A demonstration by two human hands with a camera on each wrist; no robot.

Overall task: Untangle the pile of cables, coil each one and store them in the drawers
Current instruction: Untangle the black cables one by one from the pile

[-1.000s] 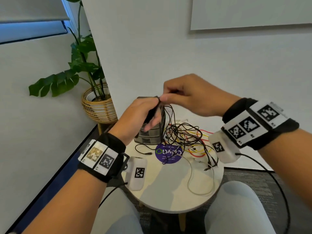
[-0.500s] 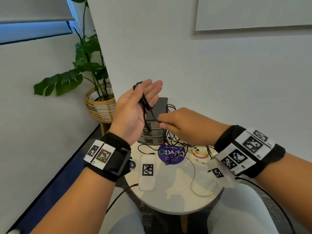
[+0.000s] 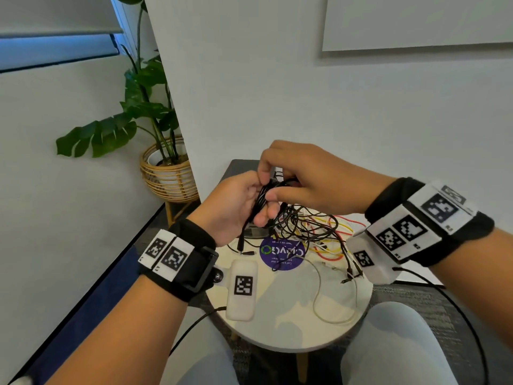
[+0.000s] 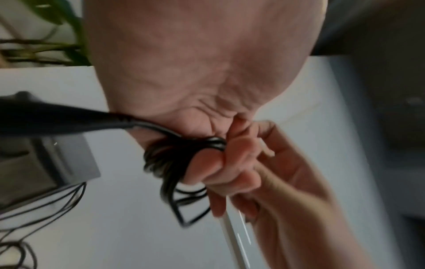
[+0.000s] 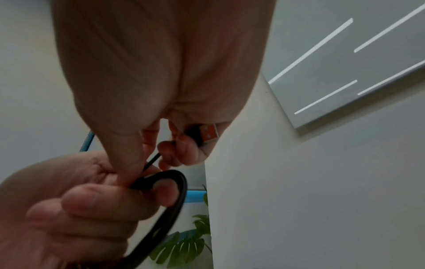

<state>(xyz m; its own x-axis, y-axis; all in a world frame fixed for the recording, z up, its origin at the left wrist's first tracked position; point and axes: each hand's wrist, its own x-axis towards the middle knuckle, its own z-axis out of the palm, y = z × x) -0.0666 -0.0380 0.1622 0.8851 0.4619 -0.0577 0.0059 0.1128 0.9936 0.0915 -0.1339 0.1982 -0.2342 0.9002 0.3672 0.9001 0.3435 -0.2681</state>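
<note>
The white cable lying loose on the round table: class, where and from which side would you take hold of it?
Grip the white cable at its wide loop near the table's front edge, coming from above. That stretch lies alone on bare tabletop, while its far end runs into the tangled pile.

Left hand [image 3: 236, 201]: raised before the chest, palm turned inward, fingers curled in a grip round a black cable coil [image 3: 259, 201]. Right hand [image 3: 313, 176]: raised just beside it, touching, back uppermost, thumb and fingers [image 5: 181, 149] pinching the same coil. Both forearms bare, wrists banded.
</note>
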